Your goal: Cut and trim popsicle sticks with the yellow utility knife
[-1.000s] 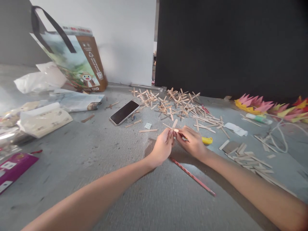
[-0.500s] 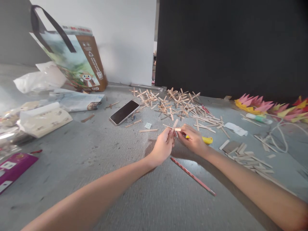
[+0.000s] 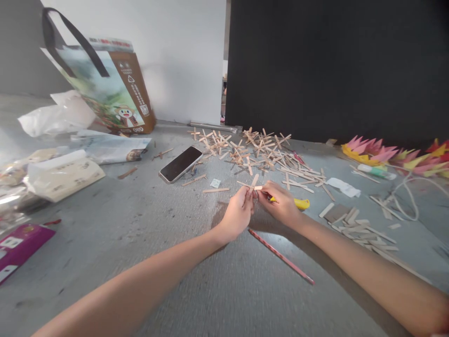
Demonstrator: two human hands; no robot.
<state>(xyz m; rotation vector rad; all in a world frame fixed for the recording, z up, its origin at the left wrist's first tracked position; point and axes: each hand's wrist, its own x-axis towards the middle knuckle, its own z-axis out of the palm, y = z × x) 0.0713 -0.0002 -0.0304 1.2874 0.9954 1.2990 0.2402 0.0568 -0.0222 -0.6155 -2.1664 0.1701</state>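
Head view: both forearms reach out over a grey floor [image 3: 147, 220], and the two hands meet just above it, near the middle of the picture. The left hand [image 3: 238, 213] and the right hand [image 3: 280, 206] each have their fingers closed in a fingertip pinch on the same stick cross [image 3: 253, 185], two thin flat wooden sticks laid over each other. The fingers grip at and just below the crossing, so the free ends stand clear of the hands, pointing up and away.

A yellow tool [image 3: 301, 203] lies just behind the right hand. Part of it shows under the fingers, and I cannot tell whether that hand also holds it.

The stick cross looks very light and stiff along its length, but thin enough to snap if bent. The smooth wood would likely twist at the joint if held by one end. A pinch right at the crossing, thumb and forefinger on the flat faces, looks like the sound hold.

A red pencil [image 3: 280, 256] lies on the floor just below the hands. A heap of crosses [image 3: 259, 150] lies beyond them, with a phone [image 3: 181, 164] to its left. Loose sticks [image 3: 361, 231] lie to the right, and paper flowers [image 3: 372, 152] farther back.
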